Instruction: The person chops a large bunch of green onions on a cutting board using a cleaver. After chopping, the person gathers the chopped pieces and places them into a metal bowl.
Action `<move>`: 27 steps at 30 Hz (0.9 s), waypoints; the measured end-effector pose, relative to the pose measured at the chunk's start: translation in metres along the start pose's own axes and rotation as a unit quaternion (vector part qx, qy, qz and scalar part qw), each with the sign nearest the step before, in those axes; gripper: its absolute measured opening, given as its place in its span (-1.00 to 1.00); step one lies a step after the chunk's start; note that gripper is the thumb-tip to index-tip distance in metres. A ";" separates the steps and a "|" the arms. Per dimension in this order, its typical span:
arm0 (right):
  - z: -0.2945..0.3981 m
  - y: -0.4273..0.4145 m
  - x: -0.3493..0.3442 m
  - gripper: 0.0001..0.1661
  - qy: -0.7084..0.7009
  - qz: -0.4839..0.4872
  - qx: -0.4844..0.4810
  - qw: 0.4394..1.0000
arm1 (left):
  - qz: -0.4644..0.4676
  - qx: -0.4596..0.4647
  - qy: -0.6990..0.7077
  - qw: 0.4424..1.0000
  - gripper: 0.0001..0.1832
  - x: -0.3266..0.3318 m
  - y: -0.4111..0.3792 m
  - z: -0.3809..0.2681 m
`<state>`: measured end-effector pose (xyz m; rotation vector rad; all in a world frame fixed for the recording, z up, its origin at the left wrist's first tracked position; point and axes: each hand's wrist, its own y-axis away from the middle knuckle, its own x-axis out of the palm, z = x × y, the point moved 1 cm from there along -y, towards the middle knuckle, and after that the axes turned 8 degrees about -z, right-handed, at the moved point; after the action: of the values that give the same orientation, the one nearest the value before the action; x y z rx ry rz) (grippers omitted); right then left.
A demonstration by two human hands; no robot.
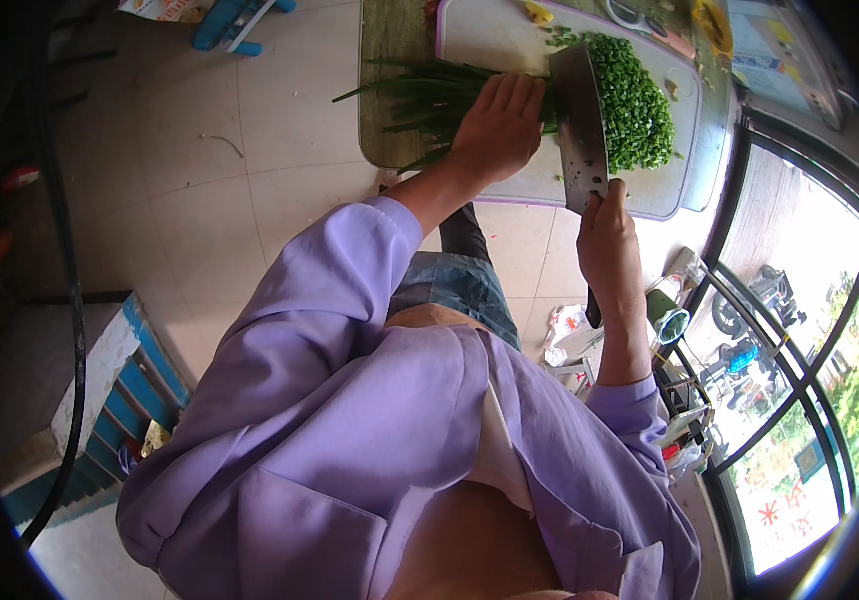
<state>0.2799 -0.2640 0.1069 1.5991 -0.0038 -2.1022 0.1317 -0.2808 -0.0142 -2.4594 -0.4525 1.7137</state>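
My right hand (611,244) is closed around the handle of a broad cleaver (582,124), its blade standing across the green stalks. To the left of the blade, my left hand (503,124) presses down on a bunch of long green stalks (429,94), probably scallions or chives, whose ends reach past the board's left side. Finely cut green pieces (633,109) lie heaped against the blade's right side. All of this rests on a white cutting board (478,30) with a purple rim. The stalks under my left palm and fingers are hidden.
The board lies on a table (384,146) with rounded corners. Scissors (643,22) and a yellow object (713,26) are at its far right. A blue stool (234,26) stands on the tiled floor at upper left. A dark-framed window (801,390) is on the right.
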 end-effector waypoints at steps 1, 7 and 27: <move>0.002 -0.002 0.001 -0.78 0.005 0.010 -0.002 1.000 | 0.001 0.000 0.001 1.000 -0.43 0.000 0.001 0.001; -0.009 -0.024 0.042 -0.75 0.008 -0.019 -0.018 1.000 | 0.002 0.007 0.021 1.000 -0.44 -0.004 -0.002 0.001; -0.012 -0.025 0.017 -0.84 -0.130 -0.112 -0.017 0.985 | 0.005 -0.046 -0.012 0.999 -0.22 -0.003 -0.008 -0.015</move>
<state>0.2777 -0.2449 0.0803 1.3466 0.1292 -2.4577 0.1430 -0.2728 -0.0045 -2.5117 -0.5335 1.7655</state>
